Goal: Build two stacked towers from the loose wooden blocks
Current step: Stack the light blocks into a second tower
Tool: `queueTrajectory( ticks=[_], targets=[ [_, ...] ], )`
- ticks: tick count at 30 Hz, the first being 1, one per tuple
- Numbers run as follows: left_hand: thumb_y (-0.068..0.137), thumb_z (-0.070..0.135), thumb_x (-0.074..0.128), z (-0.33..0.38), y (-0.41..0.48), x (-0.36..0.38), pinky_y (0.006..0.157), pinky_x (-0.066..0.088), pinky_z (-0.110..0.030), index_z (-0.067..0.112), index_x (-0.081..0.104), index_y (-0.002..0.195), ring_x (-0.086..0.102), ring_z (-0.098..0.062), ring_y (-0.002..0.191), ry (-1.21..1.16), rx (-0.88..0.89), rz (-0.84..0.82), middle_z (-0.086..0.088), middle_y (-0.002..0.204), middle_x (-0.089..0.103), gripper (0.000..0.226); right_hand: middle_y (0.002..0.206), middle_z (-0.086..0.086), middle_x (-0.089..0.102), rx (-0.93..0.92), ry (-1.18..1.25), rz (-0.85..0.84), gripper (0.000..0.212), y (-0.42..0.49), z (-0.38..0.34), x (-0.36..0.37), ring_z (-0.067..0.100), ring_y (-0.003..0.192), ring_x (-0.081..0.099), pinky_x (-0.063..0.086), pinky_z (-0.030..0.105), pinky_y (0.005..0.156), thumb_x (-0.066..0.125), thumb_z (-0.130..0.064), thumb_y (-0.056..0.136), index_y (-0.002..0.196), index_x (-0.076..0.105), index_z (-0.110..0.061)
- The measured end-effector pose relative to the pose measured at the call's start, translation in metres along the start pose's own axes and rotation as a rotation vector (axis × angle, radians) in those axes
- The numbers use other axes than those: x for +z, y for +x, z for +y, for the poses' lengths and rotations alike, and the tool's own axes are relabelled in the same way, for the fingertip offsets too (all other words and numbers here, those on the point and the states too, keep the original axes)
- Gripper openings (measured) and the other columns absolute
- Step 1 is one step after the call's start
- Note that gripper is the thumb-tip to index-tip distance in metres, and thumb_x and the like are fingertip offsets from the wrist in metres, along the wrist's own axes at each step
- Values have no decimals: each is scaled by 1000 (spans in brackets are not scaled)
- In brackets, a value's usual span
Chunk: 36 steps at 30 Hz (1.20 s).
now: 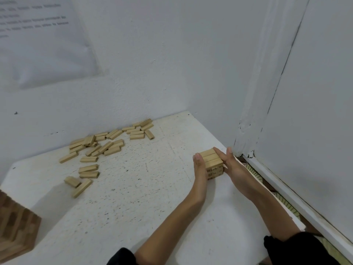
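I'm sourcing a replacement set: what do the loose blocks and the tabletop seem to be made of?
Loose blocks: probably unfinished pale wood, judging by the even tan colour, matte faces and crisp sawn edges. Tabletop: seemingly a white-painted board, matte, with dark specks and scuffs; what lies under the paint cannot be told.

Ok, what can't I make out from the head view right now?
All head view.
Small stack: side faces covered by the left hand and right hand; layer count uncertain.
Tower at lower left: cut off by the frame edge; height unknown.
Loose blocks: overlapping and small; exact count unclear.
Wall sheet: print too blurred to read.
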State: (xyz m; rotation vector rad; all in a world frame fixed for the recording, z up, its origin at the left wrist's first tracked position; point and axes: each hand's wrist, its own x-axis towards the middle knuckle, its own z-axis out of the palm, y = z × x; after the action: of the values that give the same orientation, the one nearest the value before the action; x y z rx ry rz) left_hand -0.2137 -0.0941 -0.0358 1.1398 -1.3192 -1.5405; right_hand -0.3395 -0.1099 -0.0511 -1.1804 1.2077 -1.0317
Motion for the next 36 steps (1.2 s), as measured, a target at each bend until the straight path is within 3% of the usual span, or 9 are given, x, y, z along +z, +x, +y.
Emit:
queueTrajectory(
  ticks=[4,7,11,13,16,22,26,30,36],
  targets=[
    [60,97,17,7,-3,-4,116,22,-26,25,21,150,29,-9,140,-10,-58,43,5,155,25,115,150,-9,33,-42,-17,48,69,0,-8,-4,6,137,30,24,38,115,20,-71,79,134,43,-36],
    [72,74,13,15,0,-16,116,14,-32,26,6,151,14,-15,145,-25,-39,140,4,159,9,93,148,-14,35,-65,-90,75,64,6,-22,-9,11,134,35,23,48,115,24,-84,75,121,50,-48],
    [75,68,16,26,6,-49,119,11,-47,30,12,151,15,-19,146,87,28,228,4,160,10,86,146,-19,36,-85,-105,72,86,20,-46,3,8,130,39,20,47,115,36,-96,55,124,53,-47],
    [80,65,21,34,8,-68,118,17,-46,28,15,150,21,-19,144,102,63,292,2,159,13,79,148,-16,34,-87,-99,56,83,30,-58,21,11,134,35,19,44,116,37,-86,69,134,48,-36],
    [98,47,28,41,14,-95,113,24,-35,25,18,149,25,-17,141,118,135,383,3,157,14,56,148,-12,36,-123,-69,64,49,45,-65,58,11,137,31,19,35,116,29,-51,97,137,47,-27],
    [99,33,45,19,36,-160,110,19,-31,19,36,140,21,-19,139,378,179,512,-2,146,32,45,141,-6,46,-145,-50,76,38,90,-45,135,11,132,38,28,20,101,39,-31,100,136,48,-20],
    [96,34,45,2,59,-186,99,17,-22,14,36,140,22,-21,133,623,206,581,-6,141,35,50,131,3,52,-226,-314,211,36,131,-8,165,22,127,38,24,18,99,50,-19,95,131,51,-19],
    [82,44,32,-16,77,-201,102,29,-29,9,43,134,31,-18,120,749,336,661,-7,131,42,63,128,6,48,-335,-699,301,49,162,3,171,24,118,37,23,19,90,62,-23,87,134,47,-20],
    [86,29,38,-17,101,-223,93,33,-30,9,54,125,35,-15,115,913,465,740,-9,125,51,47,124,3,47,-366,-937,261,59,206,-4,175,23,114,42,33,31,84,68,-47,78,130,48,-27]
  ],
)
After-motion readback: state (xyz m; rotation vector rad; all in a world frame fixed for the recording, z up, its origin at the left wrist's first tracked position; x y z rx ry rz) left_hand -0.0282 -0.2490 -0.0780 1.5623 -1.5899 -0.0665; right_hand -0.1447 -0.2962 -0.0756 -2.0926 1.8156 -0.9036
